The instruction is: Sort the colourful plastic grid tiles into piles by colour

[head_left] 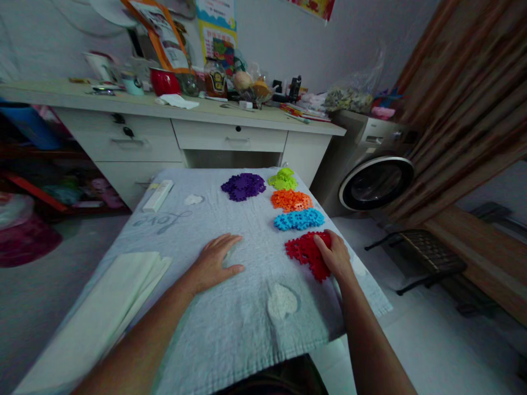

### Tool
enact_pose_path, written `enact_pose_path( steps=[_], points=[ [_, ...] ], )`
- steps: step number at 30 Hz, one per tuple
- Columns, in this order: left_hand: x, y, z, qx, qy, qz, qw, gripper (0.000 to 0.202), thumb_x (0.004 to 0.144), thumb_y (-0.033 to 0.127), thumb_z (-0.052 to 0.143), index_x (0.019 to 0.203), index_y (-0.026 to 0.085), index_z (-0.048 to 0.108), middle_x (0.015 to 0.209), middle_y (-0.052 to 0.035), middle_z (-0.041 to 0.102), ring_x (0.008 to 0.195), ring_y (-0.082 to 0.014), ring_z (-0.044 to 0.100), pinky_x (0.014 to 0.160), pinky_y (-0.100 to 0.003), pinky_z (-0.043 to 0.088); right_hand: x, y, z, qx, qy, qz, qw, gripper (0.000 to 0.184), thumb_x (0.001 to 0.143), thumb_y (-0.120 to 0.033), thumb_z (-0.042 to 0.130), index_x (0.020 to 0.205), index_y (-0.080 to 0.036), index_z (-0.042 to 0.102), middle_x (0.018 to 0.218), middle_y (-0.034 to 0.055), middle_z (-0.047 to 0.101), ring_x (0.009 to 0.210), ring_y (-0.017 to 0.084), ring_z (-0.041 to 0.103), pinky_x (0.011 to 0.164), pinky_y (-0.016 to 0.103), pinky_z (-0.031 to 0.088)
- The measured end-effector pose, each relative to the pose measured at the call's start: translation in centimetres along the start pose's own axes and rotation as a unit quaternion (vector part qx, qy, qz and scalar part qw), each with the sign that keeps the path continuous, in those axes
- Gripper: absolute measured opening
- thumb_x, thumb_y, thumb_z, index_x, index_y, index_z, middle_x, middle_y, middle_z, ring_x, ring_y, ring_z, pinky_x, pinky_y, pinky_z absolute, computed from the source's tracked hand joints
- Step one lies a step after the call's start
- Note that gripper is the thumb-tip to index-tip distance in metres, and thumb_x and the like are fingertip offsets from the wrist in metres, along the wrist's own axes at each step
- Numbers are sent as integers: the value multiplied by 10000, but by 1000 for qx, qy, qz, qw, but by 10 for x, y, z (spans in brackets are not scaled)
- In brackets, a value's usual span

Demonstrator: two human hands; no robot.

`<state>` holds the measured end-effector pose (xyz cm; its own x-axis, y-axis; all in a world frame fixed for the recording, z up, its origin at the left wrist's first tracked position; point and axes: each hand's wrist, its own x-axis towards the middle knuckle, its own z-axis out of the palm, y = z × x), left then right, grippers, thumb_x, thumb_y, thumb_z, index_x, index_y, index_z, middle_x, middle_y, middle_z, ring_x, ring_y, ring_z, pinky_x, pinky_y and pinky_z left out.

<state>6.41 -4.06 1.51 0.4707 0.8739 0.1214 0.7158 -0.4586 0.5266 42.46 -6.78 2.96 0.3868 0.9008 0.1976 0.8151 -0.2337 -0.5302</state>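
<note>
My right hand (336, 257) rests at the right edge of a pile of red interlocking plastic pieces (307, 249), its thumb over them and its fingers curled along the far side, partly hidden. My left hand (217, 260) lies open on the cloth, thumb apart from the fingers, holding nothing. Beyond the red pile, a column of similar pieces runs away from me: blue pieces (300, 219), orange pieces (291, 200) and lime-green pieces (282, 179). Purple pieces (244, 186) form a separate pile at the far middle of the table.
A pale blue cloth (242, 312) with white hearts covers the table. On its left are a white box (158, 196) and folded pale fabric (94, 312). Behind stands a cluttered white desk (230, 129), with a washing machine (370, 164) and a chair (424, 252) to the right.
</note>
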Motion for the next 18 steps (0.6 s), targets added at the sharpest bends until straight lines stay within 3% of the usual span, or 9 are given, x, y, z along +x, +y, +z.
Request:
enact_pose_path(
  steps=[8,12,18],
  points=[
    [-5,18,14,79,-28,7,996,966,666,672,695,1479,263,369,1562,-133,325,1438,-396,257,1144,-567,241,-20,-26,21,10,33,-54,998,683,841,-641,476,1310,-149,550,1285,176,563,1204,321,506,1054,490,352],
    [-7,27,20,82,-36,12,996,1052,614,666,739,1499,286,317,1596,-148,236,1451,-413,211,1141,-607,200,-28,-37,29,37,31,-68,997,656,839,-626,498,1303,-165,543,1297,162,557,1203,323,501,1049,506,351],
    [-6,34,20,65,-35,17,997,1151,560,660,776,1516,263,270,1596,-180,212,1452,-414,205,1137,-612,199,-37,-59,40,81,28,-97,992,577,832,-564,561,1263,-181,548,1273,152,557,1169,317,500,1006,505,386]
  ],
)
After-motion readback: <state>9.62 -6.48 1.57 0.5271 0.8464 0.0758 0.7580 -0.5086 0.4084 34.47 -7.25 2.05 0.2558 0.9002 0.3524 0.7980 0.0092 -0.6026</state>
